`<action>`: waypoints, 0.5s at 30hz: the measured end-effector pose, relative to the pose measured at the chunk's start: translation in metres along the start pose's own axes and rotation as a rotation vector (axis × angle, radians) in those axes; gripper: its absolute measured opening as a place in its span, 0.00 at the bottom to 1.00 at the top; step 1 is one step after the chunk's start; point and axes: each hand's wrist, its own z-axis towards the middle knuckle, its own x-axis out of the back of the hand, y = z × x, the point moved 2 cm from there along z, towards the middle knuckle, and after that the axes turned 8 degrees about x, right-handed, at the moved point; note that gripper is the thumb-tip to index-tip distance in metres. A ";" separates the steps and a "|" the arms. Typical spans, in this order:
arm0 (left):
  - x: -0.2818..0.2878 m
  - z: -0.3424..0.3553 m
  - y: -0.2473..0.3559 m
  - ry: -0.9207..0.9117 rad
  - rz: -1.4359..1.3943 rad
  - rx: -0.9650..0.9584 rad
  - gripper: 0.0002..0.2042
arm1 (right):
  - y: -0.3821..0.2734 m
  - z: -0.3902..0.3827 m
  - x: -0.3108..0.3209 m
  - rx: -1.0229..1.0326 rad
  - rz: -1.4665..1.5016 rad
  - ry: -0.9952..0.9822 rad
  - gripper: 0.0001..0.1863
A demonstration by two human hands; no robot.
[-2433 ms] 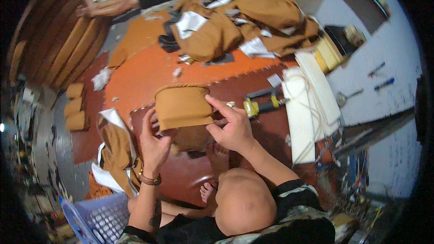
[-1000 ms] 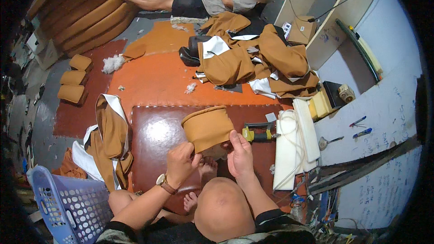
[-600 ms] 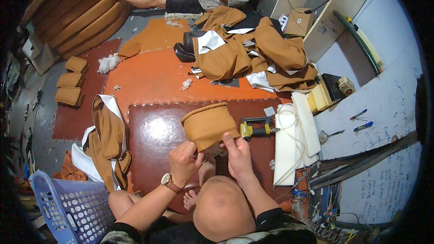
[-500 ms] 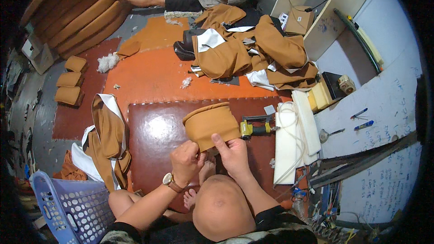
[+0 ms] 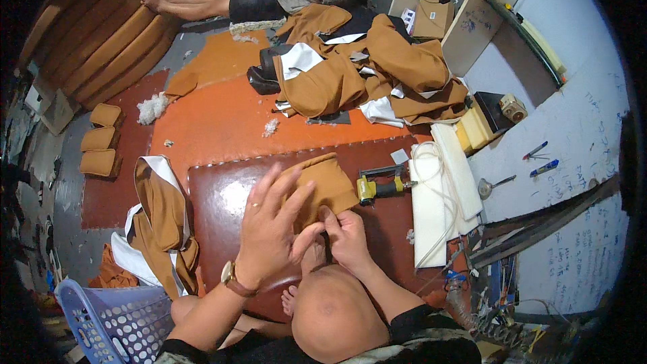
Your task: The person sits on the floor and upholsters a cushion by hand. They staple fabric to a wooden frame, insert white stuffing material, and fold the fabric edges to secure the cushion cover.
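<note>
A small tan upholstered pad (image 5: 329, 183) is held up before me over the dark red mat. At its lower right corner my right hand (image 5: 348, 237) is closed, with the thumb on the near edge. My left hand (image 5: 268, 228) is open, fingers spread, and overlaps the pad's left side from this viewpoint; whether it touches the pad I cannot tell. Just right of the pad lies a yellow and black staple gun (image 5: 379, 190) with a hose running from it.
White foam strips (image 5: 430, 219) with a coiled hose lie at the right. Tan fabric (image 5: 320, 87) is piled ahead, and a fabric piece (image 5: 158, 219) lies left of the mat. Three pads (image 5: 101, 140) sit far left. A purple basket (image 5: 118, 317) stands near left. Another person (image 5: 259, 1) lies at the back.
My left hand has let go of the pad's near edge, lifted and spread its fingers. My right hand keeps its hold. The pad has tilted, and the whole view has shifted slightly.
</note>
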 end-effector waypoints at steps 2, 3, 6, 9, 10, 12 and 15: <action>-0.009 0.009 0.007 -0.050 0.067 -0.062 0.30 | 0.001 0.000 0.002 -0.004 -0.060 -0.032 0.22; -0.021 0.004 0.000 -0.139 0.085 -0.027 0.32 | 0.001 0.002 -0.002 0.001 -0.080 -0.062 0.23; -0.027 -0.001 -0.007 -0.201 0.062 0.006 0.33 | 0.005 0.000 -0.005 -0.101 -0.007 -0.094 0.23; -0.030 -0.006 -0.010 -0.167 0.040 0.020 0.33 | -0.003 0.004 -0.001 -0.067 -0.122 -0.159 0.24; -0.031 -0.008 -0.009 -0.149 0.037 0.030 0.32 | -0.001 0.002 0.001 -0.054 -0.154 -0.159 0.24; -0.035 -0.008 -0.005 -0.091 0.004 0.062 0.32 | 0.001 0.004 0.006 -0.007 -0.223 -0.157 0.25; -0.041 -0.016 -0.006 -0.022 -0.023 0.115 0.31 | -0.002 0.003 0.003 0.014 -0.168 -0.158 0.23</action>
